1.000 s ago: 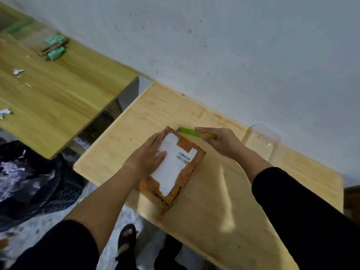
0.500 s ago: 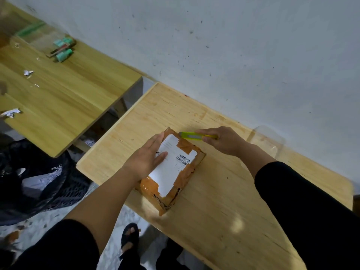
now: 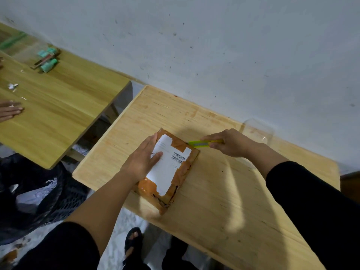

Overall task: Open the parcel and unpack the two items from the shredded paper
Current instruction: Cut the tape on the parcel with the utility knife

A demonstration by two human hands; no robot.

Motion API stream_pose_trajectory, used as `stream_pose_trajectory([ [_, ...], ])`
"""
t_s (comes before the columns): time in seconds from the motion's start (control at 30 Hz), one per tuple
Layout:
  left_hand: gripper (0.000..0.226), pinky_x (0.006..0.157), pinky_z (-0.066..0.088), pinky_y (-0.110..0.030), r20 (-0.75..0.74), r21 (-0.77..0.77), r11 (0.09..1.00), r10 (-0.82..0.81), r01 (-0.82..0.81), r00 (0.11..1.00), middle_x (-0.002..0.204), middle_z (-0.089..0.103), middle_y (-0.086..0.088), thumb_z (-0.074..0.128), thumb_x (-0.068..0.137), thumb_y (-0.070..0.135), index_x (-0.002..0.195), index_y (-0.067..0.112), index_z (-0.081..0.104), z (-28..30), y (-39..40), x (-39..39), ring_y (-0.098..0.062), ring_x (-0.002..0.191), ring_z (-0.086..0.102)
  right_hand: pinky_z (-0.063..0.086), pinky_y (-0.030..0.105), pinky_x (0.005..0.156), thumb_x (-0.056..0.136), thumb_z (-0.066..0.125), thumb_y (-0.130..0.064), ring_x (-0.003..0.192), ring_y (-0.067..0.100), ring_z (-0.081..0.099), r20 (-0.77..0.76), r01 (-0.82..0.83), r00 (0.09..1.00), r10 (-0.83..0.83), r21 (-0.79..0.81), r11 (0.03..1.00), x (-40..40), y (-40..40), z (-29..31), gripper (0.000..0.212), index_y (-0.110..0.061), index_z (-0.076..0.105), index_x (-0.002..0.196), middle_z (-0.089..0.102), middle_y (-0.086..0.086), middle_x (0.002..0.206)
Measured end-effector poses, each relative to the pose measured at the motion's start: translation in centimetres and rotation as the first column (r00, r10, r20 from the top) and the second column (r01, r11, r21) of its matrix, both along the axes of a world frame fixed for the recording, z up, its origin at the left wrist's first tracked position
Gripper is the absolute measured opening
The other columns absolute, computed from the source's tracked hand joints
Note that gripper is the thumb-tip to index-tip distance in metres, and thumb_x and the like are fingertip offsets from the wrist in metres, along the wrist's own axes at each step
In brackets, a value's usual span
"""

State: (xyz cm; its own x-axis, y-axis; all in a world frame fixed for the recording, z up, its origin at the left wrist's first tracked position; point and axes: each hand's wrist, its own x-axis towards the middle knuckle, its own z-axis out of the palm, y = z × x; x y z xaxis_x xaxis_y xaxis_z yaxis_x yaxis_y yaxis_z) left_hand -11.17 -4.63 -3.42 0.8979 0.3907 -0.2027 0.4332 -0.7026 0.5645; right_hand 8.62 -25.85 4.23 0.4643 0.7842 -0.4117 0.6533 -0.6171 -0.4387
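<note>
You see the brown taped cardboard parcel (image 3: 171,170) lying flat at the centre of the frame, on the pale wooden table (image 3: 224,201) that runs from centre to lower right. Your left hand (image 3: 144,156) rests on the parcel's left part. Your right hand (image 3: 229,142) sits just right of the parcel's upper corner and holds the yellow-green utility knife (image 3: 200,143), whose tip meets that corner. Behind your right hand stands a clear plastic container (image 3: 257,131) against the grey wall (image 3: 214,45). A second wooden table (image 3: 58,114) fills the upper left, with green tubes (image 3: 47,59) on it.
</note>
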Motion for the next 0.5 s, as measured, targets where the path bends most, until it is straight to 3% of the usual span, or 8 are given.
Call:
stream_pose_trajectory([
  [0.07,0.064,0.103,0.034,-0.035,-0.020,-0.005,1.000,-0.002,0.002,1.000,0.156,0.015,0.008,0.039,0.094,0.043,0.145,0.030,0.002,0.1,0.1,0.2,-0.014,0.137,0.027,0.040,0.027,0.060,0.094,0.050,-0.025,0.057,0.008,0.049,0.010,0.039,0.999,-0.039,0.035,0.999,-0.5,-0.6,0.2,0.034,-0.034,0.054,0.127,0.063,-0.006,0.087],
  [0.13,0.063,0.104,0.034,-0.035,-0.007,-0.003,0.999,-0.036,0.036,0.999,0.155,0.019,0.004,0.040,0.095,0.038,0.146,0.026,0.005,0.3,0.3,0.4,-0.017,0.136,0.029,0.046,0.029,0.080,0.095,0.049,-0.027,0.088,0.015,0.062,-0.034,0.153,0.988,-0.150,0.125,0.980,-1.1,-1.6,0.3,0.033,-0.032,0.055,0.126,0.067,-0.002,0.112],
  [0.2,0.061,0.103,0.035,-0.035,0.053,-0.022,0.995,-0.098,0.099,0.994,0.151,0.027,-0.003,0.041,0.095,0.031,0.145,0.018,0.009,0.6,0.6,0.3,-0.020,0.133,0.034,0.040,0.023,0.091,0.094,0.051,-0.028,0.113,0.014,0.055,-0.120,0.300,0.953,-0.279,0.223,0.928,-2.2,-2.4,0.7,0.031,-0.032,0.056,0.124,0.059,-0.003,0.130],
  [0.3,0.057,0.104,0.039,-0.038,0.136,-0.061,0.976,-0.199,0.209,0.970,0.144,0.037,-0.008,0.039,0.096,0.030,0.144,0.016,0.013,0.9,1.3,-0.4,-0.023,0.127,0.042,0.039,0.014,0.081,0.093,0.053,-0.026,0.100,0.001,0.057,-0.155,0.316,0.946,-0.283,0.267,0.910,-5.6,-2.4,1.0,0.031,-0.033,0.057,0.123,0.060,-0.005,0.127],
  [0.4,0.057,0.107,0.036,-0.042,0.113,-0.071,0.964,-0.246,0.255,0.963,0.149,0.032,-0.010,0.035,0.097,0.032,0.145,0.016,0.010,0.7,2.3,-2.2,-0.024,0.132,0.038,0.049,0.037,0.091,0.092,0.054,-0.027,0.106,0.022,0.064,-0.186,0.281,0.953,-0.238,0.257,0.925,-10.3,-1.7,0.5,0.031,-0.036,0.057,0.122,0.066,0.002,0.122],
  [0.5,0.056,0.115,0.024,-0.039,0.109,-0.120,0.948,-0.284,0.296,0.953,0.155,0.020,-0.007,0.033,0.098,0.028,0.147,0.017,0.007,0.2,2.9,-4.1,-0.021,0.140,0.024,0.048,0.033,0.094,0.091,0.056,-0.022,0.112,0.019,0.061,-0.166,0.245,0.963,-0.211,0.225,0.943,-14.7,-0.7,-0.5,0.033,-0.035,0.059,0.121,0.065,0.000,0.123],
])
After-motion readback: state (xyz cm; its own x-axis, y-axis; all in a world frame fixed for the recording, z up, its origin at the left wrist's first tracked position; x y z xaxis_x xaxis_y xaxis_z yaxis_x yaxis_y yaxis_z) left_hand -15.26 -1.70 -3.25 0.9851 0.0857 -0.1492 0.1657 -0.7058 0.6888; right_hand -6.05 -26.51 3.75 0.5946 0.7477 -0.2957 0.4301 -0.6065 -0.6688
